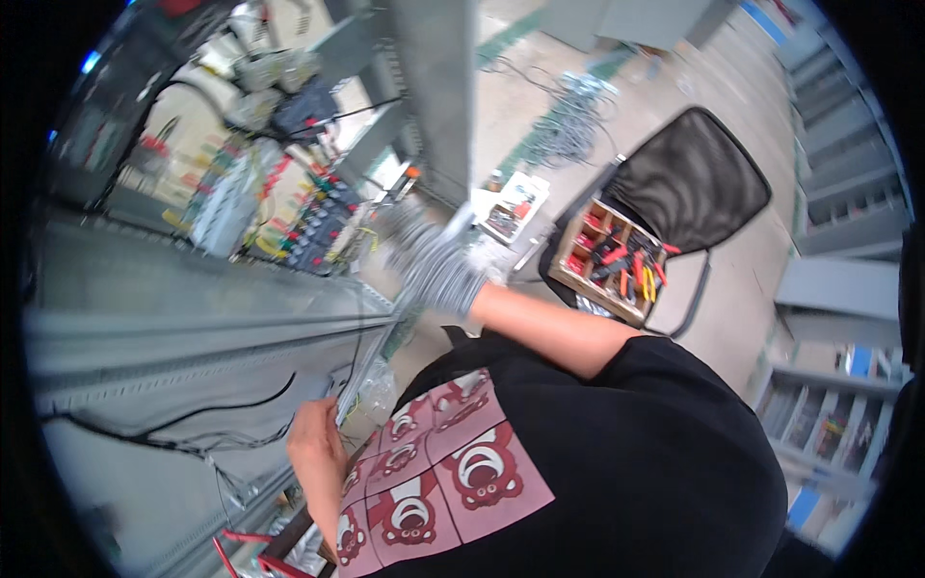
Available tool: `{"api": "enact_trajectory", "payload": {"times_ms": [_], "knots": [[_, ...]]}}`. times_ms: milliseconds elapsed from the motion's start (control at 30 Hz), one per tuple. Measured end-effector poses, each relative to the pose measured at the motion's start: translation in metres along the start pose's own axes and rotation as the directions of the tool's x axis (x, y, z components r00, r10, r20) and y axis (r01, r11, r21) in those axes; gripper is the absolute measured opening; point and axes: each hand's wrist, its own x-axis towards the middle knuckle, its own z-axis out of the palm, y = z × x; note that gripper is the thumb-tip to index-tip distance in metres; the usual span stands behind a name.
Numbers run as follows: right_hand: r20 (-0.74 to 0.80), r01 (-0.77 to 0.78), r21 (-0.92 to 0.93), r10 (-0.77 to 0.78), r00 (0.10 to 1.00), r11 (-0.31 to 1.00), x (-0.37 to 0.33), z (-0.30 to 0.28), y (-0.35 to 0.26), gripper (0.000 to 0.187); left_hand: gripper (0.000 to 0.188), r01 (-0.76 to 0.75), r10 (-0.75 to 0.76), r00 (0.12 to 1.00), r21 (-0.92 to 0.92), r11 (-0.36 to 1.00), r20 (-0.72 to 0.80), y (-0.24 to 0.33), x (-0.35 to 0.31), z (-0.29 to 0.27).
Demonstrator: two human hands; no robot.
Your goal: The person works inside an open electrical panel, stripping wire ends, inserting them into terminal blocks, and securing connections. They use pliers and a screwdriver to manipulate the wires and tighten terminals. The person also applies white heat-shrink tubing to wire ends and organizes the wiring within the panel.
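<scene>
Cabinet panel (445, 96) beside blurred right hand (414, 246), perhaps touching — toolbox (594, 291) on chair (696, 178).

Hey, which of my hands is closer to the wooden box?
Right. Your gloved right hand is left of the wooden box; your bare left hand is farther away, lower left.

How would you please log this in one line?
right hand: gloved, near wired parts; left hand: bare, at cabinet frame; toolbox: on chair

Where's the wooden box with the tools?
The wooden box is right of centre in the head view, on the black mesh-backed chair, right of the gloved right hand.
</scene>
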Motion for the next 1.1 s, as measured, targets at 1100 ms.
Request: {"api": "enact_trajectory", "payload": {"times_ms": [1100], "knots": [[0.676, -0.199, 0.612, -0.376, 0.634, 0.765, -0.005, -0.103, -0.087, 0.023, 0.012, -0.28, -0.556, 0.47, -0.713, 0.643, -0.686, 0.164, 0.049, 0.054]]}}
